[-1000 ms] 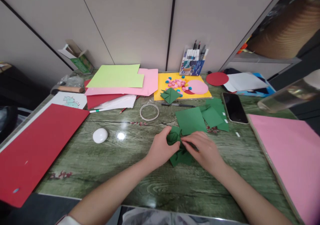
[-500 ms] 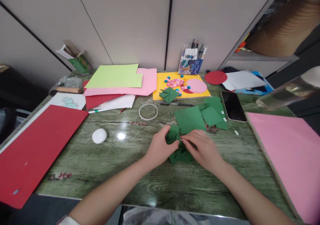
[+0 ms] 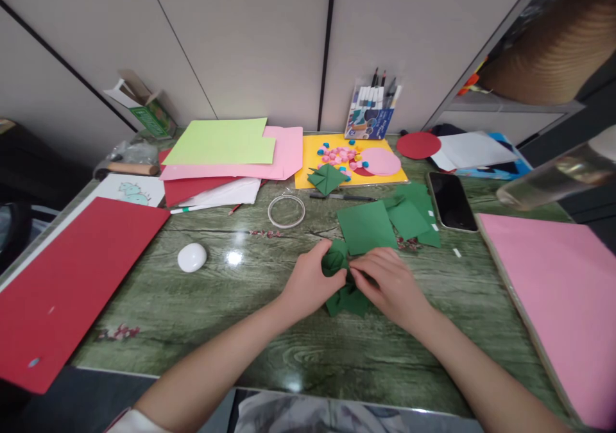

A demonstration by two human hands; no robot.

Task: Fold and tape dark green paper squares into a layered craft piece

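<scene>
On tabletop [image 3: 231, 337], mid-front: folded green paper [image 3: 333, 263], dk., layered, creased, curved pocket up top; more green folds [image 3: 348, 300] just below, can't tell if joined. L hand [image 3: 308, 282] grip clamped on paper, thumb vs. fingers; R hand [image 3: 391, 285] grip pinched on paper's R edge. Beyond: flat green squares [image 3: 366, 228], then folded green pc. [image 3: 327, 179] lapping yellow sheet [image 3: 307, 156] w/ pink/blue bits [image 3: 337, 155]. At back, pen pack [image 3: 369, 122] holds white-barreled markers [image 3: 371, 97] + dk. pens [image 3: 375, 77]. Far L, open green box [image 3: 156, 118], contents can't tell.

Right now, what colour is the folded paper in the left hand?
The folded paper is dark green, showing best in the head view.
</scene>
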